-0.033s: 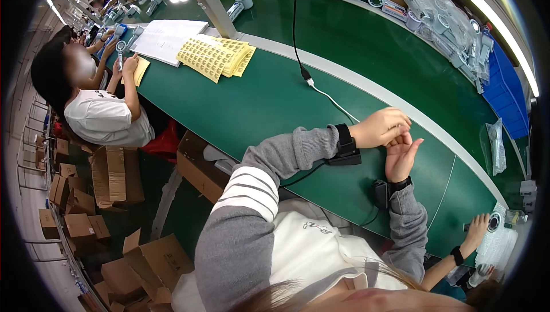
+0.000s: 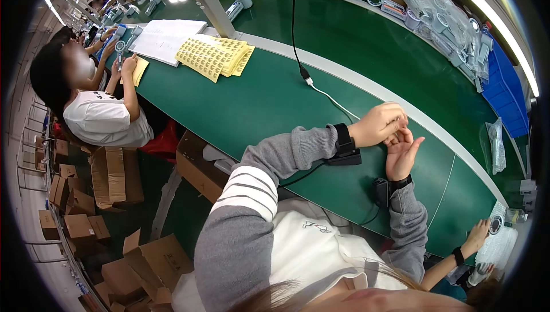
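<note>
Both my hands meet above the green worktop. My left hand (image 2: pixel 375 126) is closed, its bent fingers pressed together at the fingertips of the other hand. Whether anything small is pinched there, I cannot make out. Palm up, my right hand (image 2: pixel 402 154) is open, with the thumb held apart and the fingers slightly curled. Each wrist has a black strap with a black box; the left box (image 2: pixel 345 157) lies over the worktop and the right box (image 2: pixel 380 190) sits by the cuff. A white cable (image 2: pixel 335 103) runs behind my left hand to a black connector (image 2: pixel 305 74).
Yellow label sheets (image 2: pixel 213 57) and white paper (image 2: pixel 163 38) lie at the left. A co-worker (image 2: pixel 106 114) holds a grey handheld device (image 2: pixel 120 48). Another person's hand (image 2: pixel 475 237) is at the right. Bagged devices (image 2: pixel 441 23) and a blue bin (image 2: pixel 504 97) stand far right. Cardboard boxes (image 2: pixel 117 177) fill the floor.
My left hand has shifted slightly up and left, its fingers still at the right fingertips. At the far right, the other person's hand has moved a little.
</note>
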`<state>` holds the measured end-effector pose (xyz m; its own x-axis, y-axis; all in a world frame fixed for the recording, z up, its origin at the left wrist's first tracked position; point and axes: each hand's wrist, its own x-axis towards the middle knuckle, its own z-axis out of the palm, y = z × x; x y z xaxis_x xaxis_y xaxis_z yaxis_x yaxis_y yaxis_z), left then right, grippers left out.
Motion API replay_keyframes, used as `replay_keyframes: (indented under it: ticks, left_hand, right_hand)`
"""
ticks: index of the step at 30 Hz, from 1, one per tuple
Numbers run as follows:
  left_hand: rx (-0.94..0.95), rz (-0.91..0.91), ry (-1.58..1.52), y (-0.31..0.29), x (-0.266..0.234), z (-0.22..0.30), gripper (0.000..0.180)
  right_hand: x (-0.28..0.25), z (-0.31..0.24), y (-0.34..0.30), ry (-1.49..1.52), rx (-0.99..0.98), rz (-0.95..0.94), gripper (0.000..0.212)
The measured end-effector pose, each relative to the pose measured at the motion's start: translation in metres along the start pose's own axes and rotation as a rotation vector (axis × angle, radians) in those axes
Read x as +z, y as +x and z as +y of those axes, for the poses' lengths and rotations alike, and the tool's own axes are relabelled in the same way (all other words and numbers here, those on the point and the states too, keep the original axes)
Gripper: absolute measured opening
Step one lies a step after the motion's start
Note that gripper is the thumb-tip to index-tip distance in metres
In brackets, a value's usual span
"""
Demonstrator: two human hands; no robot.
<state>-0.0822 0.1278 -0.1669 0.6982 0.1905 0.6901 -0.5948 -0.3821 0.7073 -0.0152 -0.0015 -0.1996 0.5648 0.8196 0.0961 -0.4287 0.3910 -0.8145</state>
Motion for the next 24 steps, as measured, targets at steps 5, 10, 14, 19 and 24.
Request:
replay_keyframes:
  ticks: [5,10,14,19,24]
  left_hand:
    - [-0.636,-0.199,-1.012,-0.002,-0.001,0.026,0.037]
    - [-0.832,-0.361,-0.89,-0.023,0.024,0.043,0.032]
    - [-0.735,-0.845,-0.518,-0.007,0.011,0.063,0.032]
    - [-0.691,-0.895,-0.496,0.005,0.01,0.053,0.032]
    - [-0.637,-0.977,-0.503,0.006,-0.001,0.054,0.031]
  right_hand:
    - [0.024,-0.003,0.002,0.041,0.106,-0.082,0.074]
    - [0.049,-0.022,-0.02,0.121,0.337,-0.449,0.08]
    - [0.048,-0.029,-0.022,0.094,0.367,-0.506,0.078]
    - [0.053,-0.038,-0.018,-0.052,0.298,-0.605,0.073]
    - [0.052,-0.044,-0.017,-0.177,0.234,-0.645,0.069]
